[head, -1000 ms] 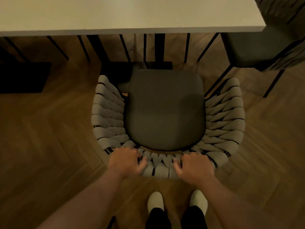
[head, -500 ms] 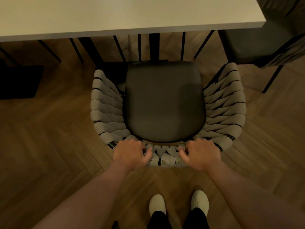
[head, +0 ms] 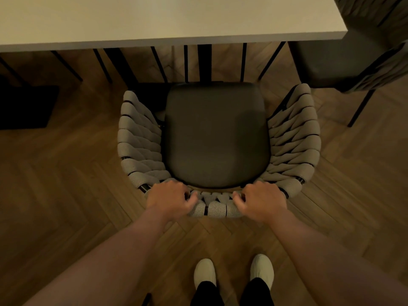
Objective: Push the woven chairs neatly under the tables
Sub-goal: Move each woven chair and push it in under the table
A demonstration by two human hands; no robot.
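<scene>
Left hand (head: 169, 198) grips the top rail of the woven chair (head: 141, 146), fingers (head: 180, 188) curled over it. The chair stands on the floor facing the surface (head: 154, 18), its seat still mostly out from under, and the right hand (head: 262, 200) holds the same rail, fingers likewise curled. Risk: uneven pressure between the hands would skew the chair, driving its front into the dark central post (head: 204, 62) or its right arm against the neighbouring chair's leg (head: 362, 107).

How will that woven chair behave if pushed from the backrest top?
Probably slides: the woven chair stands on smooth wood floor. The left hand and right hand hold high on the backrest, so it may tip forward if legs catch. Woven bands likely give slightly.
</scene>
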